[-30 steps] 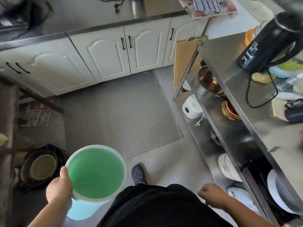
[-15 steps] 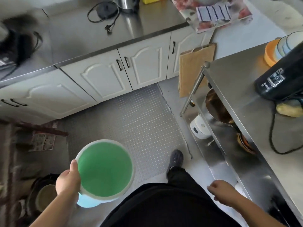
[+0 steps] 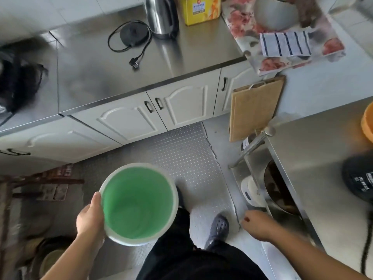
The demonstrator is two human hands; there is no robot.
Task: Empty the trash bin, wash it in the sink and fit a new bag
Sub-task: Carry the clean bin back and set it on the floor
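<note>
A round trash bin (image 3: 139, 205) with a green inside and a white rim is held upright in front of my body, its mouth facing up and nothing visible inside it. My left hand (image 3: 89, 220) grips the bin's left rim, thumb over the edge. My right hand (image 3: 257, 224) hangs free to the right beside the metal shelf, fingers loosely curled and holding nothing. No sink or bag shows in this view.
A steel counter (image 3: 121, 67) with white cabinet doors (image 3: 181, 106) runs ahead, carrying a kettle (image 3: 162, 16) and its base. A steel table (image 3: 314, 158) with lower shelves stands on the right, a wooden cutting board (image 3: 254, 110) leaning by it. A metal floor mat (image 3: 181, 154) lies underfoot.
I have walked toward the counter and the view has tilted up. The bin, still in my left hand, has shifted right in front of my body. My right hand stays free.
</note>
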